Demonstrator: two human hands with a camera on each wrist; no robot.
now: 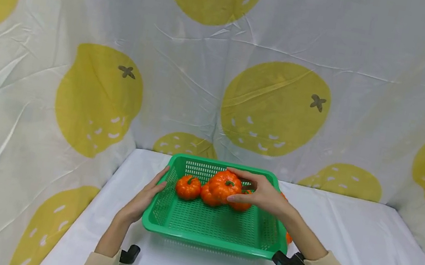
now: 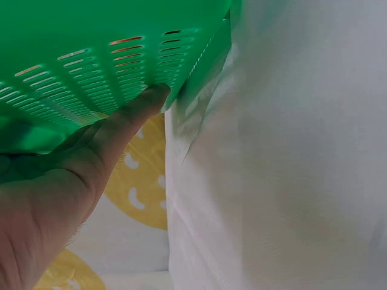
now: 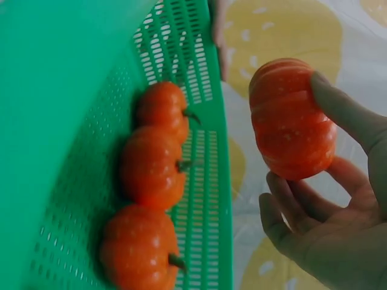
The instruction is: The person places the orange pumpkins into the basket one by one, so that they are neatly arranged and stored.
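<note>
A green plastic basket (image 1: 211,242) with slotted walls stands on the white cloth. Inside, along its far wall, 3 small orange pumpkins sit in a row; the leftmost pumpkin (image 1: 188,188) shows most fully in the head view. My right hand (image 1: 265,196) holds another orange pumpkin (image 3: 291,121) above the basket, thumb on one side and fingers on the other. In the head view this held pumpkin partly covers those behind it. My left hand (image 1: 143,198) rests against the basket's left side, fingers along the rim; in the left wrist view the thumb (image 2: 136,112) lies straight against the slotted wall.
More orange, partly hidden by the right forearm and basket, shows just outside the basket's right side (image 1: 289,238). White cloth (image 1: 346,237) covers the table. A curtain (image 1: 188,77) printed with yellow lemons hangs behind and at the sides.
</note>
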